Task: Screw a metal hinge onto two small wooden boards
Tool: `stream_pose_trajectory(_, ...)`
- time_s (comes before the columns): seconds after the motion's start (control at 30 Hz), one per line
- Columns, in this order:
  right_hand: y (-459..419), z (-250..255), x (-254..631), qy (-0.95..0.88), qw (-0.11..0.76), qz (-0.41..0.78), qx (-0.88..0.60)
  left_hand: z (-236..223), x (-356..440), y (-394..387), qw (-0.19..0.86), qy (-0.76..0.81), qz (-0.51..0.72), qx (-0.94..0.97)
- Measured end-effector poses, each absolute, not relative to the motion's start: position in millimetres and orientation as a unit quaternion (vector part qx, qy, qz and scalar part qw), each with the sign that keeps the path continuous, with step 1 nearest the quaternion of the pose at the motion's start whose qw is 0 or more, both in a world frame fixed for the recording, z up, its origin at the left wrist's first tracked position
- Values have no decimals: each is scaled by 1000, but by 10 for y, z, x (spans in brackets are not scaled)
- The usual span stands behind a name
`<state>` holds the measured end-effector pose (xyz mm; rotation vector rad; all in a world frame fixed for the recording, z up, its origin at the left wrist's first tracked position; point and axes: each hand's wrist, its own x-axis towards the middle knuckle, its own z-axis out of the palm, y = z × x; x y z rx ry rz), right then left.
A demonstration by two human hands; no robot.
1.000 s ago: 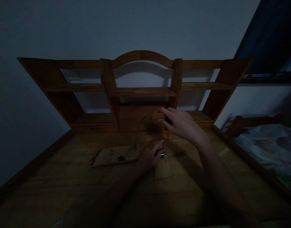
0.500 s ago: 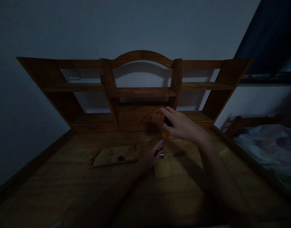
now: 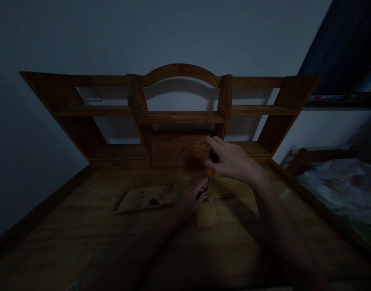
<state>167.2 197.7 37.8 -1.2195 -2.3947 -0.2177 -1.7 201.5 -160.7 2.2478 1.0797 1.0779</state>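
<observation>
My right hand [image 3: 230, 158] is closed round the black and orange handle of a screwdriver [image 3: 210, 171], its index finger lifted off to the left. The screwdriver stands nearly upright, its thin shaft pointing down. Below it, my left hand [image 3: 191, 198] is closed, thumb and fingers pinched by the shaft's lower end and a small shiny metal piece [image 3: 206, 199]. That piece lies at the far edge of a small pale wooden block [image 3: 207, 216]. My fingers hide part of the metal piece, and the screwdriver's tip is hard to make out in the dim light.
A longer wooden board [image 3: 161, 198] with dark marks lies left of my left hand on the wooden desktop [image 3: 91, 234]. Behind stands a wooden shelf unit [image 3: 182, 117] against the wall. A bed with a plastic-looking cover [image 3: 339, 186] is at the right.
Both hands keep their places. The screwdriver handle seems slightly turned in my right hand, and the view has shifted very little.
</observation>
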Motion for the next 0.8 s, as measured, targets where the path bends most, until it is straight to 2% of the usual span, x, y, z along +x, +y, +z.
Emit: stream_pose_trajectory(0.8,2013,362,1668,-864,229,-89,-440,-1575,-19,2012,208,377,397,811)
